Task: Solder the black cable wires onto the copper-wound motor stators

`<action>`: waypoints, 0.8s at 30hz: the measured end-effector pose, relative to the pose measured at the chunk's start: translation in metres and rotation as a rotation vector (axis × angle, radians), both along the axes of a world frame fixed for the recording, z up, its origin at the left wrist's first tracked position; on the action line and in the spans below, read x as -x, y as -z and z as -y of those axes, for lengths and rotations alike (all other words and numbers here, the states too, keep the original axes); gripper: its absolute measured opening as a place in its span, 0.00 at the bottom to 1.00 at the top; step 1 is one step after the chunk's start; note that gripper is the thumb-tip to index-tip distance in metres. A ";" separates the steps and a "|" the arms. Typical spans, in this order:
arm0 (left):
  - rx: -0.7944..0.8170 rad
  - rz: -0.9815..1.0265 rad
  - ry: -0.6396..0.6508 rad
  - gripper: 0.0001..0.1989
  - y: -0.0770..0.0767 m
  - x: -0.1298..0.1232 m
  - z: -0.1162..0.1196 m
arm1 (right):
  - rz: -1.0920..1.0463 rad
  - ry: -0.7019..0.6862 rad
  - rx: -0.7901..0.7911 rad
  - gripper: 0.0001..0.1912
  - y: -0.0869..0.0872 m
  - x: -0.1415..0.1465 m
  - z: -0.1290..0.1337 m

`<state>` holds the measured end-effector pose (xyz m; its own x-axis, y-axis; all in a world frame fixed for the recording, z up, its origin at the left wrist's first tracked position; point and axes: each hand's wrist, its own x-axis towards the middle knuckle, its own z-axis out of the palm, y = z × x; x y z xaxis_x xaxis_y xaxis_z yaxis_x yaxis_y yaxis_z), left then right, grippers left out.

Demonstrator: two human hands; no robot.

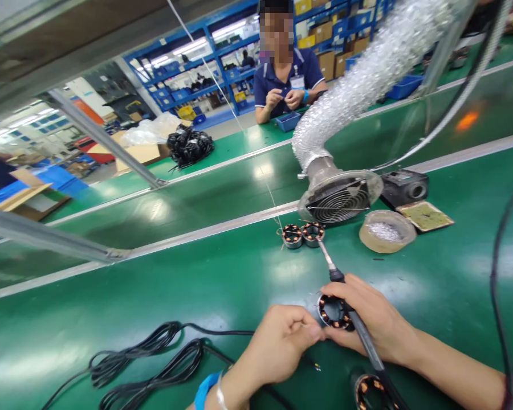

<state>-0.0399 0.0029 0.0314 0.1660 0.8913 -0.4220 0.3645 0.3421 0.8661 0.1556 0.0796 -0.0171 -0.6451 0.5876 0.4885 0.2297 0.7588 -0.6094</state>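
Note:
A soldering iron [368, 341] lies across my right hand [378, 319], its metal tip pointing up and away toward two copper-wound rings. Between the thumb and fingers of that same hand is a stator ring [334, 312] with copper windings. My left hand [284, 339] is pinched just left of this ring, its fingertips close to the right thumb; what they hold is too small to make out. Farther back, a stator [292, 236] and another stator [313, 234] sit side by side. One more stator [373, 393] stands at the bottom edge. Bare cable ends [317, 367] show below my left hand.
Coiled black cables [154, 353] lie at left. A fume extractor [340, 199] with a silver duct stands behind the stators, beside a round dish [387, 232], a sponge tray [426, 216] and a black holder [406, 187]. A person [288, 85] sits across the bench. A dark cable hangs at right.

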 end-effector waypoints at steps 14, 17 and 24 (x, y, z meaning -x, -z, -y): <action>-0.167 -0.284 0.165 0.09 -0.005 0.053 -0.012 | 0.042 0.031 -0.066 0.29 -0.001 -0.017 -0.016; -0.129 -0.116 -0.023 0.10 -0.003 0.035 -0.014 | -0.050 0.020 0.006 0.27 -0.021 -0.011 -0.009; -0.147 -0.116 -0.035 0.11 0.004 0.028 -0.011 | -0.234 0.012 0.224 0.17 -0.043 0.009 0.006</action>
<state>-0.0675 0.0139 0.0272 0.0917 0.9492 -0.3009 0.4551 0.2289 0.8605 0.1466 0.0738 0.0258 -0.5232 0.7038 0.4806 0.0714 0.5982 -0.7982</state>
